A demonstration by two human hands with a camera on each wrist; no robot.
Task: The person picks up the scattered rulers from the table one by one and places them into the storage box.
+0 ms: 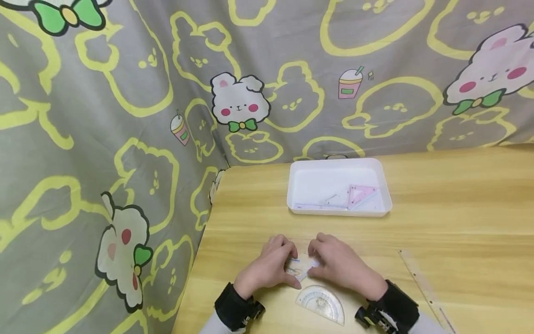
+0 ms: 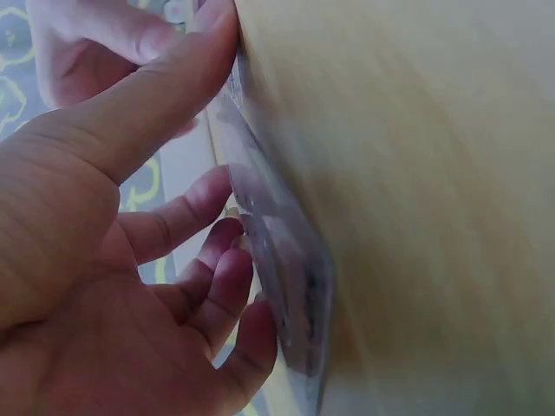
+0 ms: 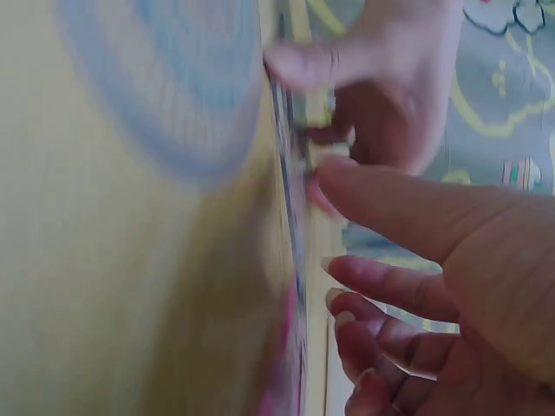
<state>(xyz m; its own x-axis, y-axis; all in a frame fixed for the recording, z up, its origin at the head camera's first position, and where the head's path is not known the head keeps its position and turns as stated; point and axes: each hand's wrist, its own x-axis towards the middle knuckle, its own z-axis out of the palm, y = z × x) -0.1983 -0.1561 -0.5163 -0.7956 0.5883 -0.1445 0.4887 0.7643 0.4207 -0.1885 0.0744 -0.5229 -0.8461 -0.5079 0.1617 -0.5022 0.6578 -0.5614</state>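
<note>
The small clear plastic card (image 1: 301, 268) lies flat on the wooden table (image 1: 459, 208), just beyond a protractor (image 1: 322, 302), with both hands on it. The left hand (image 1: 270, 268) pinches its left edge with curled fingers; the right hand (image 1: 339, 264) grips the right edge likewise. A white tray (image 1: 317, 185) sits farther back.

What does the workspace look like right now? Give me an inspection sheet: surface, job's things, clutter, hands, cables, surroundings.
Surface: wooden table, light grain.
Job's things: small clear plastic piece flat on the table, gripped at its edges from both sides.
Clutter: clear protractor near the wrists; long clear ruler to the right; white tray holding a pink set square.
Hands: left hand and right hand both pinch the piece.
Cables: nothing seen.
Surroundings: grey cartoon-bunny cloth behind and left.
</note>
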